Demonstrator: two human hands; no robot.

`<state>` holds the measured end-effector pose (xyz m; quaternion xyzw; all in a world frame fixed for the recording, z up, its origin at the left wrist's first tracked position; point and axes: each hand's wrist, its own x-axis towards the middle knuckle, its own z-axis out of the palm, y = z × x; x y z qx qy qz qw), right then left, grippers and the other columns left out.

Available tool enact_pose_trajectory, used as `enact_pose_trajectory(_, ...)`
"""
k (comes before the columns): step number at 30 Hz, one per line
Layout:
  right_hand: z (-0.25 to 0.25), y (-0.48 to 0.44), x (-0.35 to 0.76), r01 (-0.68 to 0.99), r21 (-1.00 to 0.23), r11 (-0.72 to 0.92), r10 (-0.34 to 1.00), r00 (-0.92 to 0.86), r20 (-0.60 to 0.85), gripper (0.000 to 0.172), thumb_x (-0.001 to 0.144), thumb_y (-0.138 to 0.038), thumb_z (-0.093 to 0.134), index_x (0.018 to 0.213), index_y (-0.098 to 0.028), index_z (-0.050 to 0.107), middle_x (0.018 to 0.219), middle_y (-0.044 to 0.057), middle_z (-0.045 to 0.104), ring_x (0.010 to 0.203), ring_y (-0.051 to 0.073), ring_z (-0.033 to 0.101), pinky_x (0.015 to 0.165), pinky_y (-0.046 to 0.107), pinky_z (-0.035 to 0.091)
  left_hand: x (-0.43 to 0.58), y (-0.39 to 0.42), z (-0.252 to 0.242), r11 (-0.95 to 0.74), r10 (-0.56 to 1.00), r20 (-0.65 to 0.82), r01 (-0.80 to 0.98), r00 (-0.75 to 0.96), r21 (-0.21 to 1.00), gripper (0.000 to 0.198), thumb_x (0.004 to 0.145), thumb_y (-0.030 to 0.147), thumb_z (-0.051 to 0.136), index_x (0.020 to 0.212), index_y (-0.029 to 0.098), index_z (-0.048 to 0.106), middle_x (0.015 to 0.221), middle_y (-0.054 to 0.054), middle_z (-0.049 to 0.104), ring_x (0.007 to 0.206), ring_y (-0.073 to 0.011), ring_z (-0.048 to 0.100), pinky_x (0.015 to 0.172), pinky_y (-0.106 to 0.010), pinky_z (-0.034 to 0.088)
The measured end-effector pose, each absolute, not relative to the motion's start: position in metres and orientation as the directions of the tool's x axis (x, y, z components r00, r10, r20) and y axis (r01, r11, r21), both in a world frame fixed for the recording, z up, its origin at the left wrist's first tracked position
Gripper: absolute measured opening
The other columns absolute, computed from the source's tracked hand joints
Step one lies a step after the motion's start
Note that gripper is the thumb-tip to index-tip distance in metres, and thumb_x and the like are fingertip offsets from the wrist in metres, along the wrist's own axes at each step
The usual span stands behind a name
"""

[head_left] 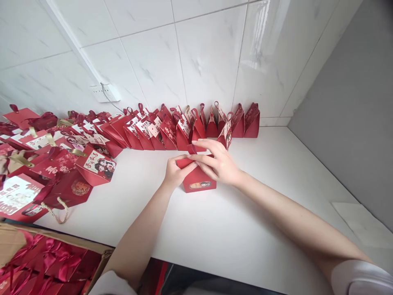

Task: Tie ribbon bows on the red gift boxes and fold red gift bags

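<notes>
A small red gift box [199, 182] with a printed figure near its base stands upright on the white table, between my hands. My left hand [178, 170] is closed on the upper left edge of the box, thumb and fingers pinching it. Across the top right lies my right hand [219, 162], its fingertips pressed on the top edge close to a dark red ribbon loop [192, 149]. My fingers hide much of the box's upper part. Right behind it, a box with a pale tag [226, 133] stands near my right knuckles.
Red gift boxes [168, 133] stand in a row along the tiled wall. More boxes [67, 176] are heaped on the left. A cardboard carton [104, 260] with ribboned red boxes sits at lower left. A socket [106, 93] with a cable is on the wall.
</notes>
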<state>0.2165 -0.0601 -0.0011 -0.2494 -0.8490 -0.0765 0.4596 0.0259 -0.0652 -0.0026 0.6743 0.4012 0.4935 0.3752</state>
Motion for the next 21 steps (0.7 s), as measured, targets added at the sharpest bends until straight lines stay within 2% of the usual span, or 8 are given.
enact_pose_trajectory(2, -0.006, -0.057, 0.220, 0.500, -0.141, 0.854, 0.378, -0.410, 0.830, 0.029, 0.096, -0.028, 0.051, 0.122, -0.031, 0.063, 0.140, 0.009, 0.053, 0.130, 0.030, 0.049, 0.103, 0.053, 0.045, 0.026, -0.066, -0.001, -0.394, 0.911, 0.358, 0.169, 0.206, 0.904, 0.022, 0.076, 0.038, 0.073, 0.079, 0.015, 0.072, 0.075, -0.003, 0.069, 0.071, -0.0168, 0.063, 0.065, -0.026, 0.050)
enact_pose_trajectory(6, -0.015, -0.052, 0.229, 0.505, -0.181, 0.844, 0.399, -0.366, 0.841, 0.030, 0.094, -0.031, 0.058, 0.123, -0.030, 0.064, 0.140, 0.010, 0.051, 0.127, 0.029, 0.050, 0.101, 0.050, 0.047, 0.028, -0.066, -0.001, -0.361, 0.924, 0.328, 0.159, 0.197, 0.919, 0.027, 0.076, 0.040, 0.074, 0.066, 0.016, 0.066, 0.065, -0.001, 0.061, 0.061, -0.0129, 0.056, 0.056, -0.024, 0.045)
enact_pose_trajectory(9, -0.012, -0.053, 0.231, 0.499, -0.136, 0.856, 0.386, -0.441, 0.810, 0.036, 0.096, -0.026, 0.052, 0.132, -0.032, 0.058, 0.144, 0.010, 0.048, 0.127, 0.028, 0.050, 0.099, 0.048, 0.049, 0.029, -0.066, -0.003, -0.353, 0.927, 0.326, 0.136, 0.188, 0.926, 0.024, 0.076, 0.039, 0.073, 0.072, 0.016, 0.069, 0.069, -0.002, 0.064, 0.064, -0.0145, 0.059, 0.059, -0.025, 0.047)
enact_pose_trajectory(13, -0.002, -0.058, 0.230, 0.501, -0.074, 0.862, 0.390, -0.563, 0.728, 0.041, 0.098, -0.023, 0.046, 0.136, -0.036, 0.053, 0.149, 0.008, 0.044, 0.134, 0.029, 0.045, 0.102, 0.053, 0.044, 0.030, -0.066, -0.006, -0.361, 0.925, 0.339, 0.115, 0.174, 0.926, 0.022, 0.076, 0.038, 0.074, 0.076, 0.016, 0.070, 0.072, -0.002, 0.066, 0.067, -0.0158, 0.062, 0.061, -0.026, 0.050)
enact_pose_trajectory(15, 0.002, -0.061, 0.230, 0.511, -0.081, 0.856, 0.409, -0.572, 0.711, 0.041, 0.098, -0.025, 0.047, 0.137, -0.033, 0.052, 0.149, 0.009, 0.044, 0.135, 0.031, 0.043, 0.104, 0.055, 0.042, 0.030, -0.065, -0.007, -0.348, 0.928, 0.324, 0.123, 0.181, 0.929, 0.022, 0.075, 0.038, 0.074, 0.079, 0.016, 0.070, 0.075, -0.003, 0.068, 0.070, -0.0168, 0.063, 0.063, -0.027, 0.051)
enact_pose_trajectory(21, 0.001, -0.058, 0.239, 0.463, -0.116, 0.879, 0.398, -0.578, 0.712, 0.038, 0.097, -0.025, 0.049, 0.134, -0.030, 0.055, 0.141, 0.012, 0.050, 0.126, 0.030, 0.051, 0.099, 0.052, 0.048, 0.028, -0.065, -0.007, -0.325, 0.930, 0.289, 0.142, 0.226, 0.935, 0.021, 0.077, 0.037, 0.073, 0.081, 0.017, 0.070, 0.075, -0.003, 0.067, 0.069, -0.0159, 0.062, 0.063, -0.026, 0.050)
